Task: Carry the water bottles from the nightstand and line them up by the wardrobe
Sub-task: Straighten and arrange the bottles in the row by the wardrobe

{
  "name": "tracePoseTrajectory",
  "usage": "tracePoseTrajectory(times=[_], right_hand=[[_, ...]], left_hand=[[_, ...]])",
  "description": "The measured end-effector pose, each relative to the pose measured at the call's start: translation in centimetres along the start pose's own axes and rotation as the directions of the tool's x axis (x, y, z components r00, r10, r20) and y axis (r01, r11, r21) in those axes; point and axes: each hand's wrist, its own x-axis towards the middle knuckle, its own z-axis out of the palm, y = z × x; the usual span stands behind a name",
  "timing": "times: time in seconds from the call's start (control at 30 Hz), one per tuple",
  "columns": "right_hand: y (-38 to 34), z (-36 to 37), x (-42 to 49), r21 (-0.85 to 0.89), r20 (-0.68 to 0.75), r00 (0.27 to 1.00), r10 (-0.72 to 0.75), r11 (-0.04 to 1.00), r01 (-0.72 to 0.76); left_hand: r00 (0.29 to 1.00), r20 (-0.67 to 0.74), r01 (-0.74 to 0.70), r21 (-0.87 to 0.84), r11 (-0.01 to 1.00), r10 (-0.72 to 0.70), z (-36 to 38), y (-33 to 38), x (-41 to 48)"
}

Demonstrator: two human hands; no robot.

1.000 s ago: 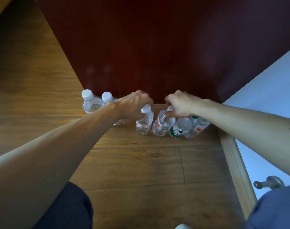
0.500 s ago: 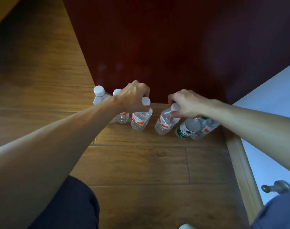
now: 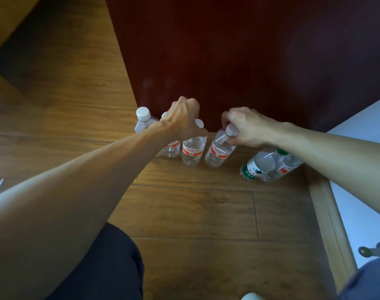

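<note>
Several clear water bottles stand on the wooden floor along the foot of the dark red wardrobe [image 3: 238, 57]. My left hand [image 3: 182, 120] grips the neck of an orange-labelled bottle [image 3: 192, 151]. My right hand [image 3: 247, 126] holds the cap of a second orange-labelled bottle [image 3: 219, 151], which tilts to the right. Further left stand a white-capped bottle [image 3: 143, 119] and another orange-labelled one [image 3: 170, 148], both partly hidden by my left arm. To the right, a green-labelled bottle [image 3: 255, 167] and one more bottle [image 3: 282, 167] stand under my right forearm.
A light wooden frame edge [image 3: 327, 213] with a white surface [image 3: 362, 213] runs along the right. A metal knob [image 3: 366, 251] shows at the lower right. My dark-clothed knee [image 3: 102, 267] is at the bottom left. Bare floor planks [image 3: 206, 234] lie in front of the bottles.
Both hands have slid their bottles leftward along the wardrobe, away from the two right-hand bottles, opening a gap there. The view has shifted right and closer.
</note>
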Motion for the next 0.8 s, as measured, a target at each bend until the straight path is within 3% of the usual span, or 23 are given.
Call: tracePoseTrajectory(times=[0.8], right_hand=[[-0.9,0.4,0.8,0.033,0.059,0.998,-0.032,0.999,0.030]], left_hand=[[1.000,-0.020,-0.004,0.014,1.000,0.005,1.4,-0.2,0.5]])
